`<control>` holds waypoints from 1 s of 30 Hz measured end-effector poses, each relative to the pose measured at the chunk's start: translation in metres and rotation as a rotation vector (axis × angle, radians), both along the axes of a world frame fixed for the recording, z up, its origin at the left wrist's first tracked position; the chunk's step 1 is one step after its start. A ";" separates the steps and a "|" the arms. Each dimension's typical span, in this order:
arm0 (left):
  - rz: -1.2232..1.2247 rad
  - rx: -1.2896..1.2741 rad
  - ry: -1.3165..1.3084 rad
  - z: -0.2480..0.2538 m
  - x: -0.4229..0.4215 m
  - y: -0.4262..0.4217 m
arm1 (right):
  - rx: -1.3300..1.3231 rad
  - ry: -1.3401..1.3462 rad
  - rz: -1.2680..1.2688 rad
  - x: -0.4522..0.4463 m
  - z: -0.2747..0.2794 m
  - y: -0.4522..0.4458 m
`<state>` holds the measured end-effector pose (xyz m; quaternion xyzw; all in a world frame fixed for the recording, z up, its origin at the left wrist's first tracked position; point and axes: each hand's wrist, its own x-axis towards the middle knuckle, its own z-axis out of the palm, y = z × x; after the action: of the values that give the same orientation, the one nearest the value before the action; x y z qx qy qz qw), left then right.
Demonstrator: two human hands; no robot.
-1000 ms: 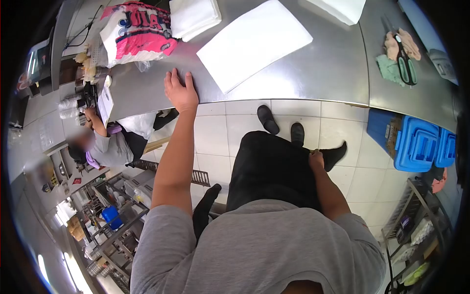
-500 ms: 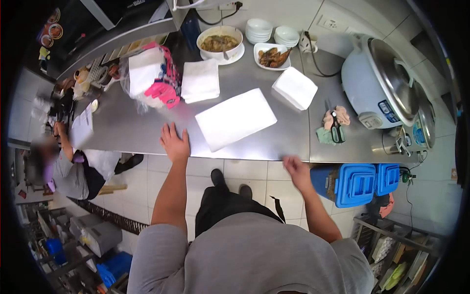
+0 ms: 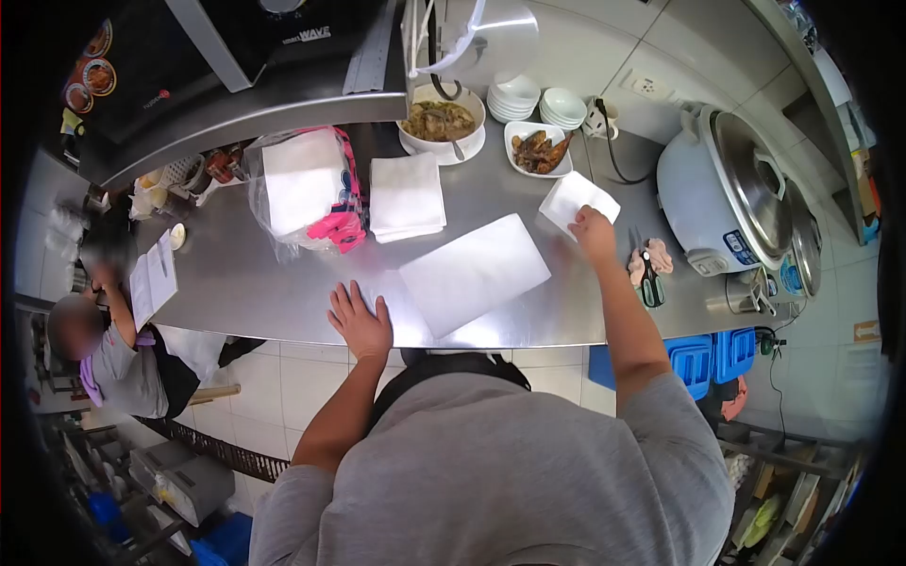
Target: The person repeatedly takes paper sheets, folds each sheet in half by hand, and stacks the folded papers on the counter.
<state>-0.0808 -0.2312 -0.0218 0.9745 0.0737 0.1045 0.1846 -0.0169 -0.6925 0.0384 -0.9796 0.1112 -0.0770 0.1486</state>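
Observation:
My left hand (image 3: 360,323) rests open and flat, fingers spread, on the steel counter near its front edge. Beside it lies a large unfolded white paper napkin (image 3: 477,274). My right hand (image 3: 592,231) reaches across to a small stack of folded white napkins (image 3: 564,196). Its fingers are curled and pinch at the near corner of the top napkin; the fingertips are partly hidden. A taller pile of white napkins (image 3: 406,198) stands further left. Next to that, an open plastic pack (image 3: 304,184) with pink print holds more napkins.
Scissors (image 3: 650,281) lie by a crumpled cloth (image 3: 660,257) right of my right hand. A large rice cooker (image 3: 703,203) stands far right. At the back are a bowl of food (image 3: 441,121), a fish dish (image 3: 540,151) and stacked bowls (image 3: 514,97). Another person (image 3: 132,349) is at left.
My right hand has moved from beyond the counter's front edge up and forward onto the small napkin stack. My left hand stays flat on the counter. The view has shifted as I lean forward.

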 end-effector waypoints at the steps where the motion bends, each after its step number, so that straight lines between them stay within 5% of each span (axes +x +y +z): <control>1: 0.000 0.012 -0.013 -0.003 0.001 0.001 | 0.049 0.011 -0.030 -0.001 0.000 -0.001; 8: -0.003 0.043 -0.010 -0.001 0.002 0.003 | 0.233 -0.035 -0.004 0.012 -0.010 -0.027; 12: -0.092 -0.302 -0.075 0.030 -0.005 0.007 | 0.397 -0.039 0.028 0.008 -0.008 -0.036; 22: -0.152 -0.663 0.012 0.094 -0.024 -0.099 | 0.529 -0.059 0.112 0.013 -0.020 -0.059; 30: -0.495 -0.825 0.129 0.191 0.000 -0.182 | 1.352 0.098 0.226 0.001 0.131 0.005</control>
<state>-0.0804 -0.4133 0.1688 0.8126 -0.1138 -0.0411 0.5701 -0.0159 -0.6875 0.1697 -0.6796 0.0385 0.0695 0.7292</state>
